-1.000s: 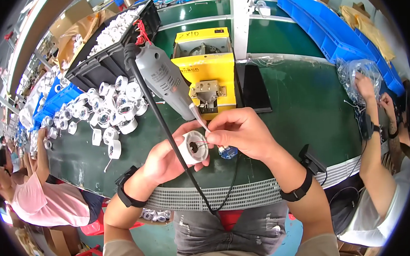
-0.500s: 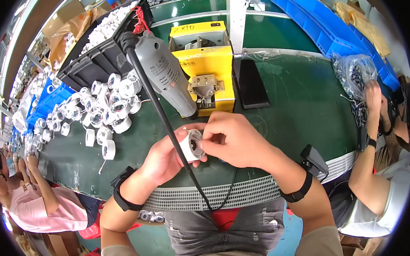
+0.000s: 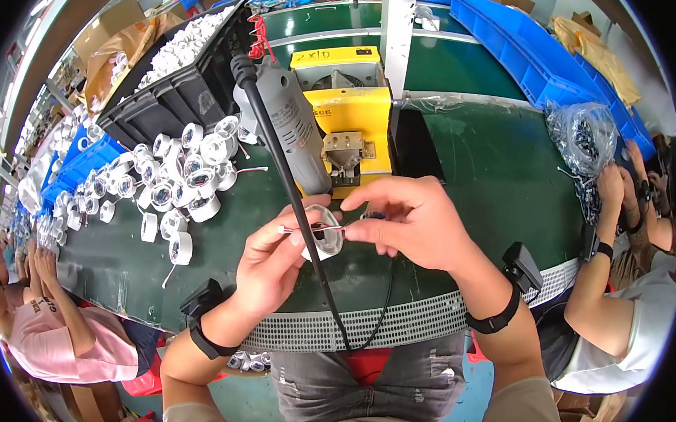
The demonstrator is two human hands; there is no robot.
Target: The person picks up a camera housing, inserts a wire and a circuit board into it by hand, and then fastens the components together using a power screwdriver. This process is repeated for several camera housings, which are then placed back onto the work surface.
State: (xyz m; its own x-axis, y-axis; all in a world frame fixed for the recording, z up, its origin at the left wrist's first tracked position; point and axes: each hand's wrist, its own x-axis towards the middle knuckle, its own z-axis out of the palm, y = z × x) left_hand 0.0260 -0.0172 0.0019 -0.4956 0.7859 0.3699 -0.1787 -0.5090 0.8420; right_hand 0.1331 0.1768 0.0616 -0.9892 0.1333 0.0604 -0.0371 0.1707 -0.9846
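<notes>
My left hand (image 3: 273, 259) grips a small round white lamp housing (image 3: 326, 241) over the front of the green bench (image 3: 497, 180). My right hand (image 3: 411, 222) pinches the thin red and white wires (image 3: 308, 228) that cross the housing's open face. A grey electric screwdriver (image 3: 292, 133) hangs just above and behind my hands, and its black cable (image 3: 309, 243) runs down in front of the housing. Both wrists wear black bands.
A pile of several white lamp housings (image 3: 176, 177) lies on the bench to the left. Behind stand a yellow fixture (image 3: 348, 103), a black crate (image 3: 171, 82) of white parts and blue bins (image 3: 543, 40). People work at both sides (image 3: 61, 332) (image 3: 629, 219).
The view has tilted down and closer. My right hand now stretches the red and white wires across the housing, which sits lower in my left hand.
</notes>
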